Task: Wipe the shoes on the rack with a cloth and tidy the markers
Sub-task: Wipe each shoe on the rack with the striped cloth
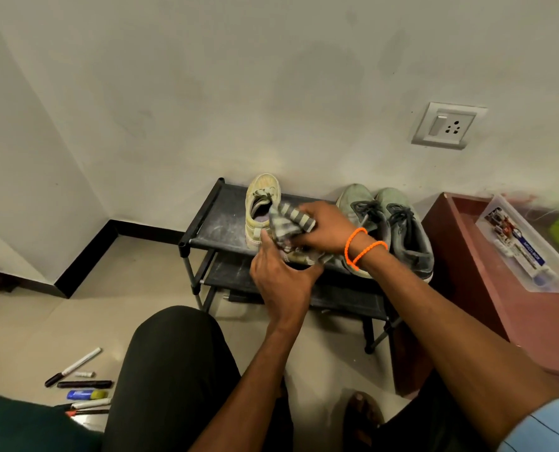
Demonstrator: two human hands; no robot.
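Your left hand (279, 275) grips a beige shoe (299, 256) at the rack (219, 220) front; right hand (320, 230) pinches the striped cloth (287, 225) onto it. Wiping step, I'd say. Its mate (262, 207) and the grey pair (392, 220) come next. Markers (79, 384) lie loose on the floor near your knee, untidied.

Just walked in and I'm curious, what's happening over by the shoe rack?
A person is crouched at a black shoe rack, cleaning shoes. The right hand grips a striped cloth and works it over a beige shoe that the left hand steadies at the rack's front edge. Its partner, the other beige shoe, sits on the top shelf, beside a grey pair. Several markers lie scattered on the floor, not yet tidied.
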